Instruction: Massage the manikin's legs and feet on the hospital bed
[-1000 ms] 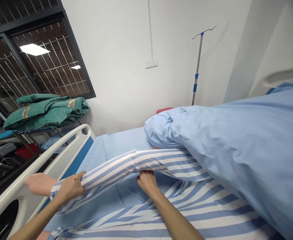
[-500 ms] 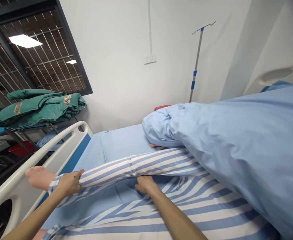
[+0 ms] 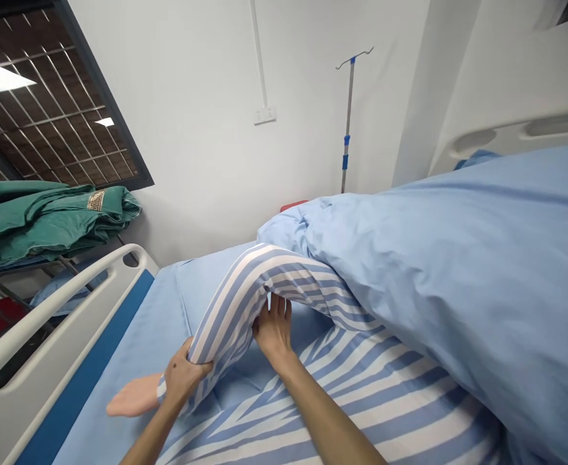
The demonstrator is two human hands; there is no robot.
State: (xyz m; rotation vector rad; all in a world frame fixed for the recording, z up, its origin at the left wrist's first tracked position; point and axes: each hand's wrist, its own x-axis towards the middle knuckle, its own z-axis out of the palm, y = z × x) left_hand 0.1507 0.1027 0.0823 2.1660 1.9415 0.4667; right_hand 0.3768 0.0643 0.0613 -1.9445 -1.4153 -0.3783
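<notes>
Two bare hands on one striped sleeve (image 3: 230,316). The fingers (image 3: 197,365) of the left hand (image 3: 183,376) are clenched around the sleeve just above the cuff, gripping the forearm through the cloth. The right hand (image 3: 274,330) is open, its fingers (image 3: 278,310) spread and pressing up under the bend of the arm, not closed on anything. The pale hand (image 3: 133,395) sticking out of the cuff looks like a training manikin's, but that is hard to confirm. It hangs just over the blue bed sheet (image 3: 153,342). The arm is off the sheet and bent into a peak, with the sleeve still on it, cuff at the wrist. Its upper end runs under the light-blue duvet (image 3: 458,284), which still covers the upper body, while the striped garment (image 3: 361,381) lies uncovered nearest the camera. The white bed rail (image 3: 56,323) is up on the left side. Beyond it is a folded green cloth (image 3: 46,219) on a rack. An IV pole (image 3: 347,116) stands against the wall by a socket (image 3: 264,115).
</notes>
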